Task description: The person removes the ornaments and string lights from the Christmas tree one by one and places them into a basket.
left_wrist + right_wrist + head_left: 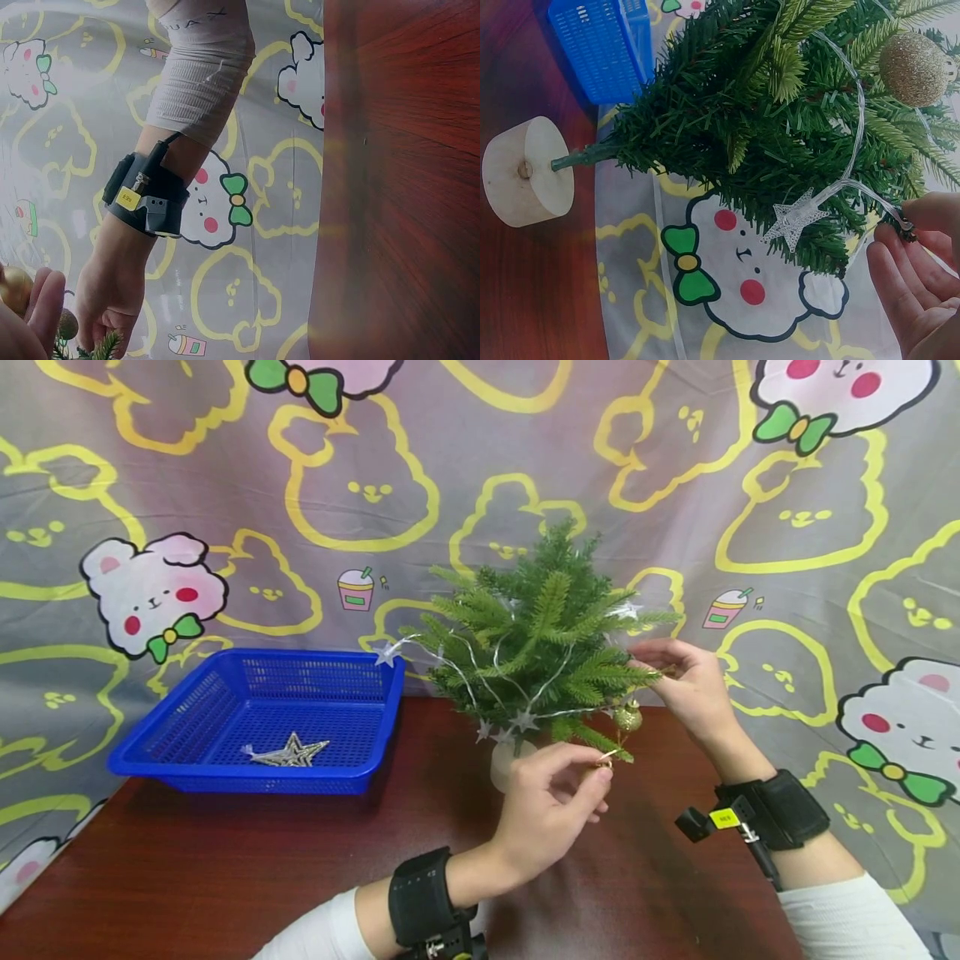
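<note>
"How is the artificial Christmas tree [551,618] shown?"
"Forward and down in the head view; closer, turned sideways, in the right-wrist view."
"And from the left wrist?"
"The right forearm [191,160] is faced."

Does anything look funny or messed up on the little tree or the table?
Nothing looks spilled or broken. One star light sticks out from the tree toward the blue basket. It looks a little odd because some other star lights sit closer in.

1 tree [540,635], 2 gold balls [628,718], 2 grips [551,806], 1 blue basket [247,781], 2 wristbands [422,897]
</note>
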Available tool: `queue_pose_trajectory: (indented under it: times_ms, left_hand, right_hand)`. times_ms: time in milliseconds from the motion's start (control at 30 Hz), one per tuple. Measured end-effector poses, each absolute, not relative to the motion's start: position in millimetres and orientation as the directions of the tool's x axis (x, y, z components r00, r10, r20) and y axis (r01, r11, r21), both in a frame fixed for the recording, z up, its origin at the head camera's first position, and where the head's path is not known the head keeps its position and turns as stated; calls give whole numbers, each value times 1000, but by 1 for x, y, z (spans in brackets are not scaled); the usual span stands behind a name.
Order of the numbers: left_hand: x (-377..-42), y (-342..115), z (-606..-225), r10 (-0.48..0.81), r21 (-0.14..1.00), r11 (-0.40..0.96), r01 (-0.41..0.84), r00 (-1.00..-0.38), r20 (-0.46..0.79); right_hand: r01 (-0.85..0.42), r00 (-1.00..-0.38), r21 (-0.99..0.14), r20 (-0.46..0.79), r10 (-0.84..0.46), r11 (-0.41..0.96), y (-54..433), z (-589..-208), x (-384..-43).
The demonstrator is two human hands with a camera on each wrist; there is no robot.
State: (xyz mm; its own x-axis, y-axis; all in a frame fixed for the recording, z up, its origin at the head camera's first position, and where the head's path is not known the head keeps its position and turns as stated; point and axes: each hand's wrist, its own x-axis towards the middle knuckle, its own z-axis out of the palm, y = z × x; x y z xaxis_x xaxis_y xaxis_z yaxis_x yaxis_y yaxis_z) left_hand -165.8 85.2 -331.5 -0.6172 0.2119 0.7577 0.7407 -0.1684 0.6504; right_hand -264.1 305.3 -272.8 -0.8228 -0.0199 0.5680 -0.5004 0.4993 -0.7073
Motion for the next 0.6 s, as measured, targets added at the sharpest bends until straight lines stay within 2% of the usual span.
queue_pose_trajectory:
  times_ms: [233, 600]
  left_hand:
    - [-169, 84, -331, 162, 593, -156, 790, -572, 804]
    - [-169, 84, -327, 159, 613, -194, 766, -592, 790]
  right_hand:
    - [-486, -826, -703, 563, -11, 519, 306, -274, -263]
    - [-497, -822, -703, 569, -17, 509, 304, -272, -262]
